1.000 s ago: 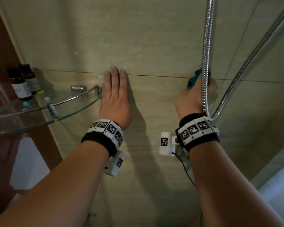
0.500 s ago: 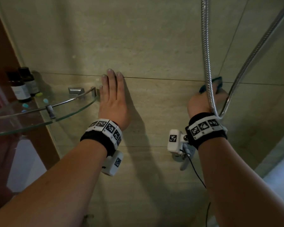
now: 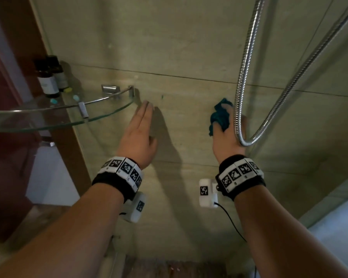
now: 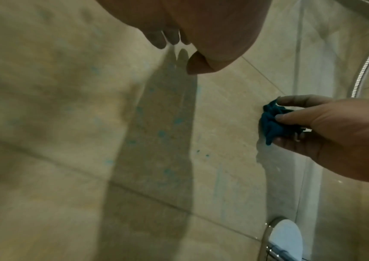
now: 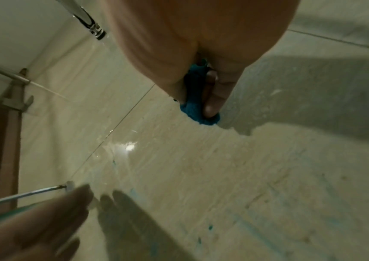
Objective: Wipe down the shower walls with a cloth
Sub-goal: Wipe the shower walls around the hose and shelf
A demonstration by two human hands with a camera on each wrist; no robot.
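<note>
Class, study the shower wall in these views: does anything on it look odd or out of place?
Yes. Small teal specks and faint streaks dot the beige tile wall between the two hands. They match the colour of the teal cloth that the right hand presses to the wall, so they look like smears or lint.

Right hand (image 3: 228, 135) presses teal cloth (image 3: 219, 117) on tiled wall (image 3: 179, 47); left hand (image 3: 138, 135) flat, fingers straight.

A bathroom shower stall: beige tiled wall (image 3: 189, 47), metal shower hose (image 3: 241, 77), glass corner shelf (image 3: 48, 125) (two toiletry bottles (image 3: 48, 81) on it).
</note>
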